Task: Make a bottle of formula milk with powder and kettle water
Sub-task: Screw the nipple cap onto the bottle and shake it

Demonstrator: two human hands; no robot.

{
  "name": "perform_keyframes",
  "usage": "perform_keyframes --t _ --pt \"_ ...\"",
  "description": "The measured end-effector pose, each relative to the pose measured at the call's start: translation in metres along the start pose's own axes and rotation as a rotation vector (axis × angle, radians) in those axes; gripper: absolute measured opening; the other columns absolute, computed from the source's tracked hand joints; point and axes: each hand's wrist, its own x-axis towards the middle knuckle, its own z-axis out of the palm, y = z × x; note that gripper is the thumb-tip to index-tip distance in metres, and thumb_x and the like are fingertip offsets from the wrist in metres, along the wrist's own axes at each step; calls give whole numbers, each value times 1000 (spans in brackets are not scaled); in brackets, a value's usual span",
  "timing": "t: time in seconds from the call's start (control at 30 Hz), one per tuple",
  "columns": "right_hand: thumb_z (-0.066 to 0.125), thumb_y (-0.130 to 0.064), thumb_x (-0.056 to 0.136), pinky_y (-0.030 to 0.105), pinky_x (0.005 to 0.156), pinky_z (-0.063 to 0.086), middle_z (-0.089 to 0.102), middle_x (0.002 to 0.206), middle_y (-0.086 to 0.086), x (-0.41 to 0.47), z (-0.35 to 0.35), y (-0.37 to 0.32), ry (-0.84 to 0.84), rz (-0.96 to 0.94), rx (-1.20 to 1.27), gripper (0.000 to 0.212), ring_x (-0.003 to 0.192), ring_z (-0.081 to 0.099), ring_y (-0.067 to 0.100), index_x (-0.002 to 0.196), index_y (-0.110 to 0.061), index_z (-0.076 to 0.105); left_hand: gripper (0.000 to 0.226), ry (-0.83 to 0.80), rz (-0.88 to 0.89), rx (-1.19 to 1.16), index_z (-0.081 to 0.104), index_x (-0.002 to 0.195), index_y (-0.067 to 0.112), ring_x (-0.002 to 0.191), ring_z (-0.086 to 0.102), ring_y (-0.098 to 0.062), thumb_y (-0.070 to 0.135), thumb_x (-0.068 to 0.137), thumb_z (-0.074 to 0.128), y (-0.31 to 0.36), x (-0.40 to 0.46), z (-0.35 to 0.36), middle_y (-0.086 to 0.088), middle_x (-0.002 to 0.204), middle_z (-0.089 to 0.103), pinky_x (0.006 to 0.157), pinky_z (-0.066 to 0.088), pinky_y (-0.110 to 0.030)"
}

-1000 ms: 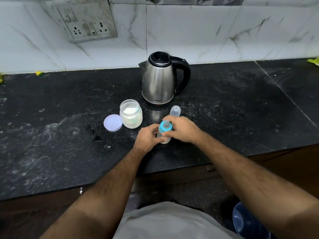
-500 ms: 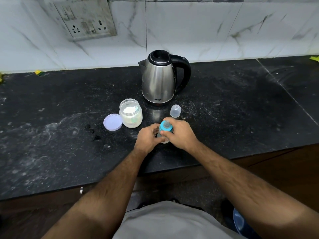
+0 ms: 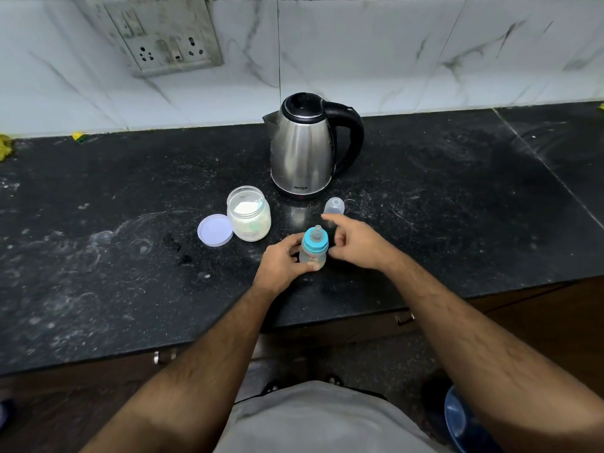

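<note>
Black counter (image 3: 98, 256): L hand (image 3: 281, 266) grips bottle (image 3: 313, 248); R hand (image 3: 356, 243) open beside.

Our left hand (image 3: 283, 263) hides the bottle's (image 3: 313, 253) lower left side, and the bucket (image 3: 464, 423) is cut off at the bottom edge.

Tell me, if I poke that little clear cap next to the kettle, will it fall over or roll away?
The clear cap looks like thin, hollow plastic, so it is probably very light and would skid at a small poke. It seems to stand on its wide open end, so tipping looks less likely. If it did tip, its rounded shape might roll across the smooth counter.
</note>
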Motion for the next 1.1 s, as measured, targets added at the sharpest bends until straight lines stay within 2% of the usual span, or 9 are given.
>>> perform_keyframes --t 0.07,0.2,0.33,0.43,0.63,0.73,0.9,1.0,1.1 --pt "65 -6 82 18 74 44 59 71 -11 8 -6 12 121 80 9 54 68 56 4 135 -17 58 79 -9 -18 6 58 136 21 115 61 -1 16 65 92 -3 -1 -2 10 127 66 101 48 -21" --pt "70 -16 84 31 85 49 66 92 0 33 -8 26 299 230 -11 37 92 64 21 120 -16 64 76 13 -61 -8 59 135 17 119 62 -11 15 66 91 -8 -1 -7 3 131 65 106 49 -32" --pt "79 -30 80 36 96 46 61 126 9 64 -4 36 320 276 -23 62 115 59 25 134 -16 54 69 18 -71 -20 60 133 16 119 63 -13 15 70 89 -6 -1 -12 1 132 65 107 49 -36" --pt "81 -32 78 42 103 46 56 137 11 76 -2 41 311 295 -41 74 124 54 28 141 -18 46 63 16 -77 -18 61 132 16 119 62 -13 14 74 86 -5 0 -13 2 131 65 107 49 -36" --pt "78 -33 81 41 95 48 64 124 7 78 2 44 271 256 -111 57 121 53 29 133 -24 55 58 7 -63 53 63 131 19 119 62 -10 19 77 85 -9 0 -16 3 129 67 108 48 -39" --pt "74 -27 83 37 88 47 66 116 7 78 2 42 300 287 -93 41 114 56 29 122 -22 60 59 -3 -47 45 61 133 17 121 62 -10 17 78 83 -3 0 -15 1 131 66 108 48 -37" --pt "78 -23 80 34 84 50 69 109 3 66 2 43 332 326 11 35 100 63 22 111 -20 62 57 -12 -25 27 60 134 15 120 61 -9 16 80 81 1 -1 -12 1 131 66 107 48 -32" --pt "78 -23 77 37 89 54 69 103 1 56 2 44 375 311 96 34 98 66 20 108 -18 63 57 -8 -10 6 59 134 13 118 62 -8 12 81 80 3 -3 -11 0 131 66 101 48 -19" --pt "78 -22 76 32 87 55 70 97 -3 45 -5 35 456 275 255 32 94 68 17 105 -18 65 56 -17 9 -25 59 134 13 116 63 -7 10 81 79 5 -5 -11 1 129 66 94 49 -12"
